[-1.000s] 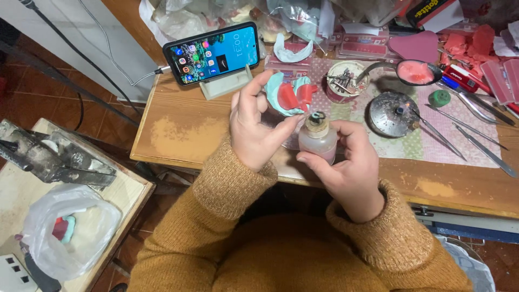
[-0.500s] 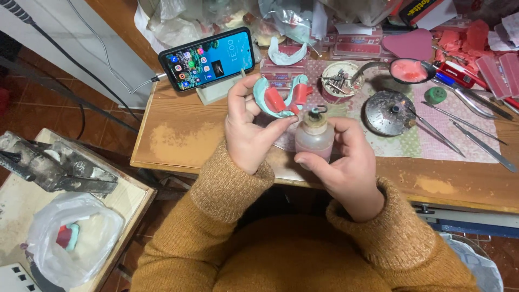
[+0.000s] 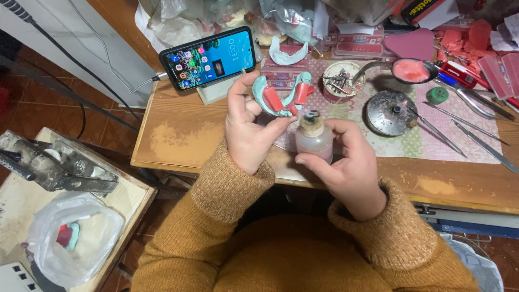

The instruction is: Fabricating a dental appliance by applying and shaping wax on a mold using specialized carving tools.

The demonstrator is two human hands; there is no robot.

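1. While the left hand is raised over the near edge of the desk, its thumb and fingers are curled shut on a teal arch-shaped cast with red wax blocks on it.
2. That cast sits at the left fingertips, held up above the desk, tilted, just above and left of the bottle's top.
3. Lower and to the right, the right hand wraps a small pinkish bottle; its fingers are closed round the body, with the thumb on the near side.
4. Upright in that grip, the bottle shows a dark, stained neck, close below the cast; whether they touch cannot be told.
5. Behind the left hand, a phone with its screen lit leans on a pale stand, a cable leading off its left end.
6. Further back lies a second pale arch-shaped cast.
7. On a patterned cloth to the right stand a small tin of metal bits, a round sooty metal lid, a green cap and several long metal tools.
8. A ladle of pink wax rests beyond the lid.
9. Left of the desk, a low table carries a grey metal press and a clear bag.
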